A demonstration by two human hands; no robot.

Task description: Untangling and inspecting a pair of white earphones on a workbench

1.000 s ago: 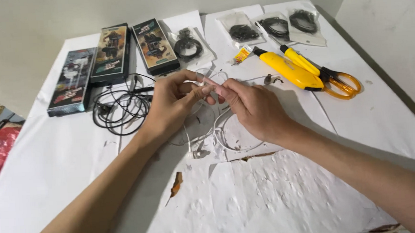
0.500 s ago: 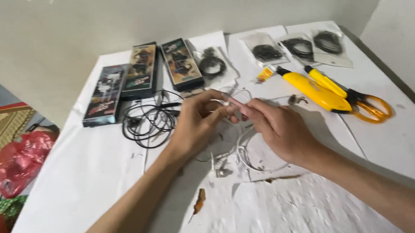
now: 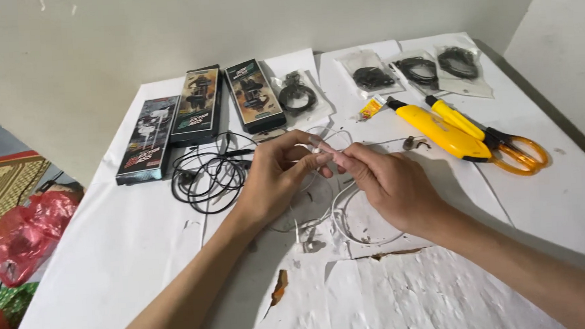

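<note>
white paper, torn and peeling in the lower middle of the frame, covers the table (image 3: 111,261); a brown scrap (image 3: 279,289) lies on it nearest the camera. just above, loops of white earphone cable (image 3: 348,215) rest on the paper in the centre, with a small plug end (image 3: 308,244) below them. over these loops the two hands meet. the left hand (image 3: 276,179) is curled, thumb and forefinger closed on a short stretch of the white cable. the right hand (image 3: 390,183) is likewise curled, its fingertips pinched on the same stretch, touching the left hand's fingertips at the centre of the frame. to the left of the left hand lies a tangle of black earphone cable (image 3: 206,176). right of the hands, a yellow utility knife (image 3: 441,131) lies just beside yellow-and-orange scissors (image 3: 494,137). a small yellow tube (image 3: 372,107) sits at the knife's upper end. farther up, three long earphone boxes (image 3: 200,112) lie side by side in the upper left, then a clear bag with black cable (image 3: 297,96), and three more clear bags (image 3: 417,70) in the upper right. at the far left edge, off the table, a red plastic bag (image 3: 26,232) lies on the floor.
</note>
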